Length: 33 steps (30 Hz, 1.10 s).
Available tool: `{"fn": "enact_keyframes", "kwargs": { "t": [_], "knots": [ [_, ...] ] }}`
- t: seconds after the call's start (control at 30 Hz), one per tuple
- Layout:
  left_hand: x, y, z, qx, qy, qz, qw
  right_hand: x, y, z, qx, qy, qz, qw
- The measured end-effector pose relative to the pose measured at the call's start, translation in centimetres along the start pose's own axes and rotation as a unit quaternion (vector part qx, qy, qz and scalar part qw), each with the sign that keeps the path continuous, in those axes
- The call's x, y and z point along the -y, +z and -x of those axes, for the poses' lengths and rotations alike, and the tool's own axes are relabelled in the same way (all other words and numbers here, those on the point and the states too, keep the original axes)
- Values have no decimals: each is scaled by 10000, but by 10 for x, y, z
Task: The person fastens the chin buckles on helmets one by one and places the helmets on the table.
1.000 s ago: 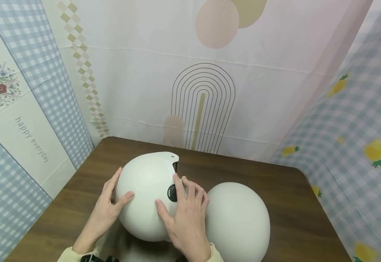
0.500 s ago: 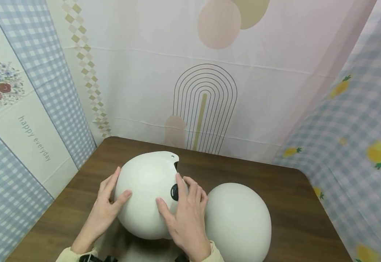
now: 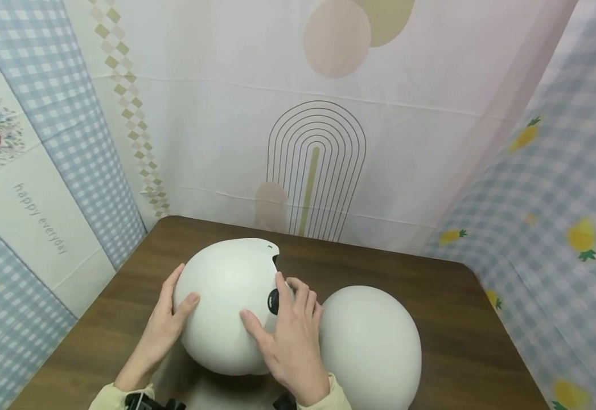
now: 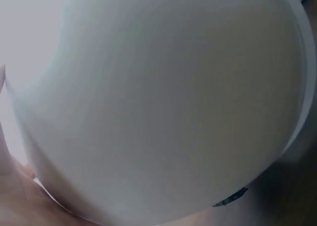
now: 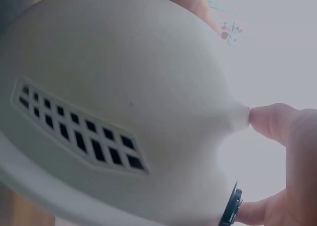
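Note:
A glossy white helmet (image 3: 226, 307) is between my two hands, with a black round pivot (image 3: 274, 301) on its right side. My left hand (image 3: 167, 319) holds its left side, thumb on the near face and fingers around the far edge. On the other side my right hand (image 3: 292, 336) grips the shell, thumb on the near face and index finger beside the pivot. In the right wrist view a dark slotted vent (image 5: 81, 129) shows low on the shell, and the right thumb and a finger touch it. The left wrist view is mostly filled by the shell (image 4: 163, 102).
A second smooth white dome (image 3: 372, 341) stands close to the right of the right hand. Under both is a dark brown wooden table (image 3: 461, 319). A patterned cloth (image 3: 216, 142) hangs behind its far edge, with checked cloths (image 3: 533, 199) on both sides.
The helmet has turned slightly, so its front notch and black pivot show more edge-on at the right. My left hand has shifted a little to the left with it. The right hand keeps its hold.

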<state>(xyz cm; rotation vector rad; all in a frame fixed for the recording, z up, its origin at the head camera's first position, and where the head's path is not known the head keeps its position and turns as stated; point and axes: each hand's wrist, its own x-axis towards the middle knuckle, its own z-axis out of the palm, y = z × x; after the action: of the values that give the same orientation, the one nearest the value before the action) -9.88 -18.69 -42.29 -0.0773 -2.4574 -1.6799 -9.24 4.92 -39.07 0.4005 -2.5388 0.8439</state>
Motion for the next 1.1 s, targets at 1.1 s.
{"fn": "enact_keyframes", "kwargs": {
  "t": [1.1],
  "knots": [
    [4, -15, -5, 330, -102, -159, 9993, 2, 1, 8, 684, 242, -168, 9972]
  ]
}}
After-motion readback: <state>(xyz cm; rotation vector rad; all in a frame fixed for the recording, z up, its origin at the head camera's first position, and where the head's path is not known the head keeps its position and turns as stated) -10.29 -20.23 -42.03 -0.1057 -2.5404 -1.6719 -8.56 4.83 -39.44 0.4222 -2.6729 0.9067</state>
